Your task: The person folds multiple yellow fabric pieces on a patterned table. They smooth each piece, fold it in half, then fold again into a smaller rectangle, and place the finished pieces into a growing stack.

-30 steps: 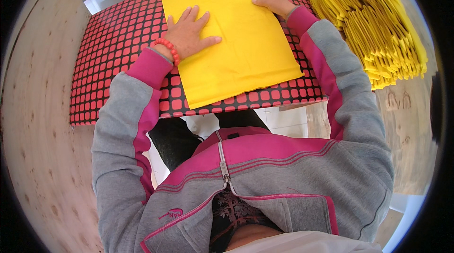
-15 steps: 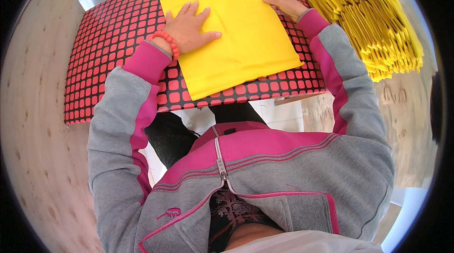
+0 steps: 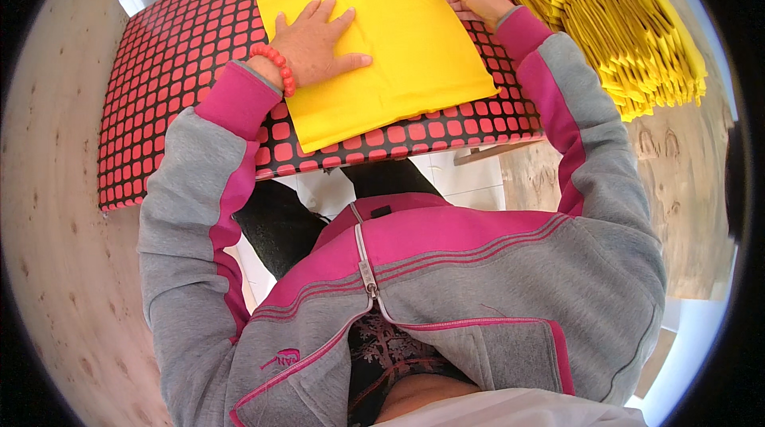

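A flat yellow piece of fabric point(image 3: 406, 44) lies across the checked tabletop, its near edge close to the table's front. My left hand point(image 3: 315, 44), with a red bead bracelet at the wrist, rests flat on its left part with fingers spread. At the fabric's far right edge, my right hand point(image 3: 472, 0) is closed, its thumb and fingertips pinching that edge. Some of the right fingers are hidden under the hand.
The table point(image 3: 175, 68) has a black cover with red squares. A thick stack of folded yellow fabric pieces point(image 3: 629, 36) stands to the right, on a wooden surface point(image 3: 677, 180). A pale wooden panel point(image 3: 64, 188) runs along the left side.
The whole view has shifted slightly, so table and fabric sit a little higher and further left. Both hands keep their places on the fabric.
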